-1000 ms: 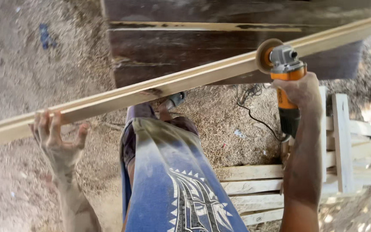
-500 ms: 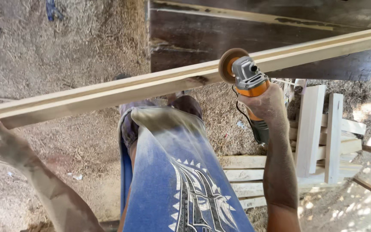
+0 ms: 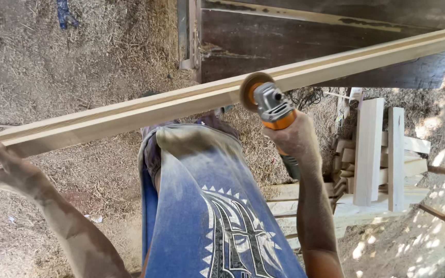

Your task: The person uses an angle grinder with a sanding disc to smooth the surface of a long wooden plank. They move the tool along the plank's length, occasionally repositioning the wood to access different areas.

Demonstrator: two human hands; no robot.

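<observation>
The right hand (image 3: 297, 138) is closed around the orange-and-grey body of an angle grinder (image 3: 274, 109), whose round sanding disc (image 3: 253, 91) touches the near face of a long pale wooden plank (image 3: 181, 105). The left hand (image 3: 6, 172) is at the far left end of that plank, fingers curled under its lower edge and supporting it; the palm side is hidden, so how firmly it grips cannot be told. The plank's long axis runs across the whole view, low at the left and rising toward the upper right corner, passing over the person's knee, which is covered by dusty blue patterned cloth (image 3: 207, 206). The disc meets the plank a little right of its visible middle, so the right hand is directly at the wood there while the left hand is well apart, at the low end. From the grinder, most of the plank's visible length lies to the left, and a shorter length to the right. Behind the plank stands a dark wooden panel (image 3: 310, 36). To the right, a stack of pale wooden slats (image 3: 377, 154) lies on ground covered in sawdust and shavings (image 3: 78, 62).
</observation>
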